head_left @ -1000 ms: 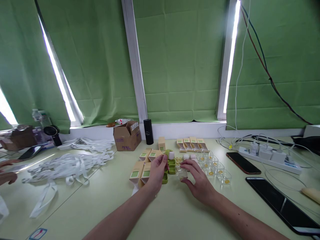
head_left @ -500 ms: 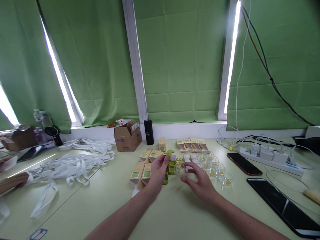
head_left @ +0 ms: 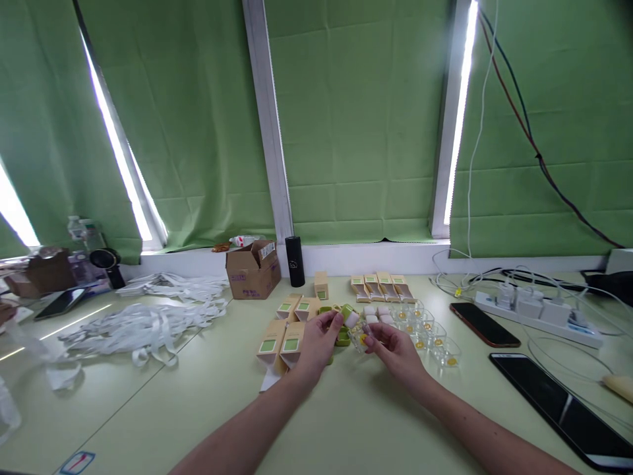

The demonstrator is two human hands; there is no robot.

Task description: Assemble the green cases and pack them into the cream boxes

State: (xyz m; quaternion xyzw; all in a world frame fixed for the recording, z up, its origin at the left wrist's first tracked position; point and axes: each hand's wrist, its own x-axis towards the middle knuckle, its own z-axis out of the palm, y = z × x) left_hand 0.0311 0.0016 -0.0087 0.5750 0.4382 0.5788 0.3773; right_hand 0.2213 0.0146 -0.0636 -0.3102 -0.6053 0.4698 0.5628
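Between the fingers of my left hand is a small green piece with a white block on its end. My right hand pinches a clear plastic cup with a yellow spot in it. The cup is tilted close below the white block; whether they touch I cannot tell. Under and behind my left hand lie green trays, partly hidden. Several white blocks sit beyond my right hand. To its right stand rows of clear cups with yellow spots.
Open kraft boxes lie left of my hands, and more boxes stand at the back. A cardboard carton and a black cylinder are by the wall. White straps spread leftward. Phone, tablet and power strip occupy the right.
The green piece with the white block has tilted and moved right, towards the cup. The cup has tipped in my right hand. At the far left another person's hand has drawn back.
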